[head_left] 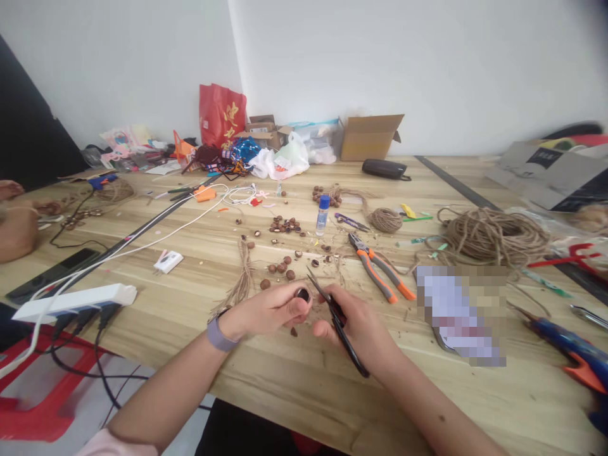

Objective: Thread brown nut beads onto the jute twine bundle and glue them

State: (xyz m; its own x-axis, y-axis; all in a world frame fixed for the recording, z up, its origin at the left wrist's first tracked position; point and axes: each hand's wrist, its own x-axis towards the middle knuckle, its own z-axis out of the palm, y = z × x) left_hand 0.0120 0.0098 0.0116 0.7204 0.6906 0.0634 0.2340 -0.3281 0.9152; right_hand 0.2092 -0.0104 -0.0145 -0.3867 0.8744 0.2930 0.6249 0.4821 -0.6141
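My left hand (273, 310) is closed around a small round brown nut-like piece (303, 294), held up between thumb and fingers just above the wooden table (285, 392). My right hand (354, 323) grips a pair of black scissors (338, 320); the blade tips point up and left, right beside the held piece. Several loose brown nuts (280, 269) lie on the table just beyond my hands. A strand of twine (243, 282) lies to their left.
Orange-handled pliers (380, 273) lie right of my hands. A big coil of jute rope (494, 235) and a small twine ball (384, 220) sit further right. A glue bottle (322, 215), white power strip (76, 301), blue glue gun (572, 345) and cardboard boxes (368, 136) surround the work spot.
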